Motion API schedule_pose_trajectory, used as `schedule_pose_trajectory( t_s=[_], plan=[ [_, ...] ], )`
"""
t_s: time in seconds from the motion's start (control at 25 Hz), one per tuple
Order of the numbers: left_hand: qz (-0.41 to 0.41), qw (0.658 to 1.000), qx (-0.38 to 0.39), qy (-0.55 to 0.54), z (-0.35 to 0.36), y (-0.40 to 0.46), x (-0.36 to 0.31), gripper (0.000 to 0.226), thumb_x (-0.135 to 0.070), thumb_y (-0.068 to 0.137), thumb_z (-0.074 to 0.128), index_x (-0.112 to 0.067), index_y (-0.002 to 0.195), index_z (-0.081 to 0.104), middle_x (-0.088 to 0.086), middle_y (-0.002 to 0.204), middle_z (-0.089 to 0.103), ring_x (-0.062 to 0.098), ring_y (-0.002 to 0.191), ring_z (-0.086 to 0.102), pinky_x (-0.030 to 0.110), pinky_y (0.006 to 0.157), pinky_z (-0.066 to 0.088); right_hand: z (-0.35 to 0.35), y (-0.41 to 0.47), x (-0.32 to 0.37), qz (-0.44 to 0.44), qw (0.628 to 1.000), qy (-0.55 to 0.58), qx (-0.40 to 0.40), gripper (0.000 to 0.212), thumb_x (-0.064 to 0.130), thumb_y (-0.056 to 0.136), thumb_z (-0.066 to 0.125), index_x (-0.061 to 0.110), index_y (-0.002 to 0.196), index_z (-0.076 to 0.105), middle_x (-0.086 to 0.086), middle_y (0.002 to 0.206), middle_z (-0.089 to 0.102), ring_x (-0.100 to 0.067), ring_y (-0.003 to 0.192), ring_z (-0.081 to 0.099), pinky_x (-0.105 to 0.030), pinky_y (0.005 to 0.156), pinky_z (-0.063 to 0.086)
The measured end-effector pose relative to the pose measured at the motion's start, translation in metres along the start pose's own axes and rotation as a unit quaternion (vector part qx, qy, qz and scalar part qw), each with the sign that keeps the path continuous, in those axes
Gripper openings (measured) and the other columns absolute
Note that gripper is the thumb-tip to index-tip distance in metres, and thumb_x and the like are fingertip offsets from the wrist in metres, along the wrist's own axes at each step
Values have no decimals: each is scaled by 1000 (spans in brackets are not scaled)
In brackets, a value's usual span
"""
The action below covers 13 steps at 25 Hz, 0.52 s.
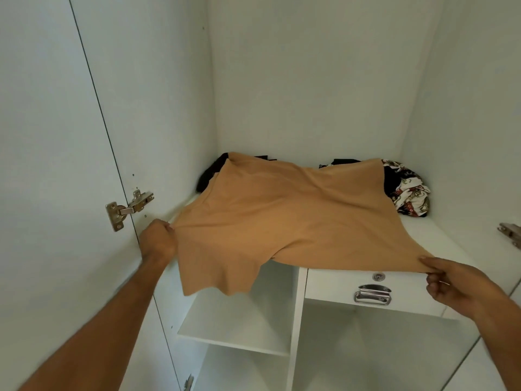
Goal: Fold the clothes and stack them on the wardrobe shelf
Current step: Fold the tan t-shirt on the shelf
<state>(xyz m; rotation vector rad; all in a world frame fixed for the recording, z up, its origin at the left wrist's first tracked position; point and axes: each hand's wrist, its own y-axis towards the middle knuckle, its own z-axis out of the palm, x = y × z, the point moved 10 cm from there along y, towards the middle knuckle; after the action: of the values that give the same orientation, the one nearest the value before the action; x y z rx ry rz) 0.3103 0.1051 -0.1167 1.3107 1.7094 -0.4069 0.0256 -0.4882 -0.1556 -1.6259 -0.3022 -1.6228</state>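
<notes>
White wardrobe shelf (439, 235) carries a tan garment (284, 215) spread flat, each near corner held in a grip.

Left hand (158, 238) bunches the corner in a closed fist; right hand (451, 280) pinches the hem at the shelf's front lip. Judged best: keep both corners taut and level, then fold away from the grips. Beyond them a dark garment (210, 173) and a patterned garment (408, 187) crowd the back wall; below, cloth overhangs beside the drawer (338, 286). A hinge (129, 207) sits near the left fist.

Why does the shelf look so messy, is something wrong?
Nothing is broken. The tan shirt lies spread and wrinkled, one part drooping over the shelf edge. Behind it a patterned cloth and dark clothes sit crumpled, not folded.
</notes>
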Motion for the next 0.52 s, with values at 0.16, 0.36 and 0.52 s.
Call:
schedule_pose_trajectory(
  t_s=[0.16,0.36,0.52],
  plan=[
    [-72,993,14,-88,9,-5,2,30,-11,101,44,8,120,57,29,119,61,43,108,60,44,88,50,3,-3,8,-31,999,20,16,6,10,98,61,11,94,57,-9,94,59,-24,79,59,-22,43,53],
    [-18,993,52,-102,14,-37,16,40,-21,79,81,-4,107,59,10,96,61,27,86,59,33,74,46,5,-4,-2,-38,999,7,37,9,-2,96,57,6,101,60,-13,101,62,-22,81,60,-19,42,51],
    [31,997,19,-64,3,-40,22,26,-11,77,82,1,96,67,15,88,69,34,88,66,34,80,49,2,-8,-2,-29,999,-10,21,18,2,90,67,3,108,63,-12,95,63,-22,78,59,-20,41,51]
  ],
)
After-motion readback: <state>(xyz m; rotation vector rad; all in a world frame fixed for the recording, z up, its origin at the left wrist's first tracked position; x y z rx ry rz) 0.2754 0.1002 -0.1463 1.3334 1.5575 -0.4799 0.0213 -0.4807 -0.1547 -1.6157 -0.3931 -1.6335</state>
